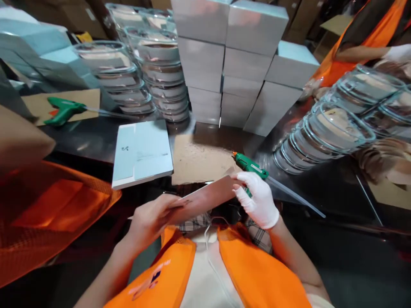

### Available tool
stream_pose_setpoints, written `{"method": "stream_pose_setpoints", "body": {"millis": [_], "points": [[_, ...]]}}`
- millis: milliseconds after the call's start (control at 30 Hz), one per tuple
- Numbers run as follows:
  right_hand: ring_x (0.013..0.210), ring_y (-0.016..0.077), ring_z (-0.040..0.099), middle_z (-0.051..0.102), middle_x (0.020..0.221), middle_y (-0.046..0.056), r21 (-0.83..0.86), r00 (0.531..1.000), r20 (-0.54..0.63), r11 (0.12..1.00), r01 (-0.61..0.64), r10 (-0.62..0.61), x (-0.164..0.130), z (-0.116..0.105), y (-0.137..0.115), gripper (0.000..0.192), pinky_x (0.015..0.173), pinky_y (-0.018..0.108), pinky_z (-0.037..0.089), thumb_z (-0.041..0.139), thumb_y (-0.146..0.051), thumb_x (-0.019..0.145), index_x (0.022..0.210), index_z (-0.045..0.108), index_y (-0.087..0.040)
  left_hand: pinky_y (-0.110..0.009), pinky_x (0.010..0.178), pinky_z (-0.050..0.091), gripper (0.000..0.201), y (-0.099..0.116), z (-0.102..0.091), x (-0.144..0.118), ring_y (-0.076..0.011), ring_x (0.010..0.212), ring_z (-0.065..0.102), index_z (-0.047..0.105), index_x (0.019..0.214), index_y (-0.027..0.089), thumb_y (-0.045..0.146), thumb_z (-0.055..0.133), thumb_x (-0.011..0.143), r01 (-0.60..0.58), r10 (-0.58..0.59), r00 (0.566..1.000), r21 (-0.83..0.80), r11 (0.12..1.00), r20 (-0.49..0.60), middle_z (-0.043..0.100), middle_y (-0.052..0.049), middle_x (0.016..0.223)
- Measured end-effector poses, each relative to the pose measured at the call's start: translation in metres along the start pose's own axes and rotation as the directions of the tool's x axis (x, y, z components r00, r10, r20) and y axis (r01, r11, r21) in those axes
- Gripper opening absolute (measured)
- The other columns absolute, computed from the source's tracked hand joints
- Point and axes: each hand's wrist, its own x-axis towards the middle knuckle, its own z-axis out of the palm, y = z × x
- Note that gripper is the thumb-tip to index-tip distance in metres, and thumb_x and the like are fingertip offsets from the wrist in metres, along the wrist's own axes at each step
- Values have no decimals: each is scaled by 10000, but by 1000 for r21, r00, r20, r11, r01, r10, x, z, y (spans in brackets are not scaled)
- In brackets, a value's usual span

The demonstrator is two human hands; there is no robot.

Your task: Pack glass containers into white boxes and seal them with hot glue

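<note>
Between my two hands, close to my chest, is a flat white cardboard piece (pixel 208 196), tilted, with a small dark mark near its left end. My bare left hand (pixel 154 214) grips its left end. My right hand (pixel 257 199), in a white glove, has its fingers at the right end. Just beyond that hand lies a green glue gun (pixel 250 166) with an orange tip and a long clear glue stick out of its back. Under its tip is a brown cardboard sheet (pixel 195 158). A flat white box (pixel 143 152) rests at the left on the dark table.
White boxes (pixel 205 64) are stacked at the back centre. Stacked clear round containers (pixel 163 81) stand left of them, more containers (pixel 321 132) on the right. Another green glue gun (pixel 66 110) lies at far left. People in orange vests are at both sides.
</note>
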Motion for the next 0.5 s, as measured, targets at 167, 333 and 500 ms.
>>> {"method": "stream_pose_setpoints", "body": {"millis": [167, 333, 500], "points": [[870, 207, 715, 787, 949, 68, 360, 706, 701, 802, -478, 106, 4, 1, 12, 476, 821, 315, 582, 632, -611, 978, 1029, 775, -160, -206, 759, 596, 278, -17, -29, -14, -168, 922, 797, 718, 1254, 276, 219, 586, 1016, 80, -61, 965, -65, 995, 253, 809, -18, 1105], [1141, 274, 711, 781, 1140, 137, 495, 496, 865, 307, -813, -79, -20, 42, 32, 781, 1072, 419, 528, 740, -801, 794, 1196, 768, -132, -279, 795, 608, 474, -32, -19, -13, -223, 1010, 779, 566, 1536, 322, 314, 515, 1064, -35, 1, 920, 78, 996, 392, 759, -76, 1263], [1252, 327, 686, 767, 1216, 176, 507, 500, 861, 85, -858, -91, -57, 75, 36, 925, 1136, 444, 495, 721, -917, 693, 1196, 774, -143, -674, 1220, 384, 1192, -31, 58, -30, -482, 1474, 500, 254, 1660, 31, 659, 799, 806, -171, 73, 924, 235, 957, 375, 476, -346, 1604]]}}
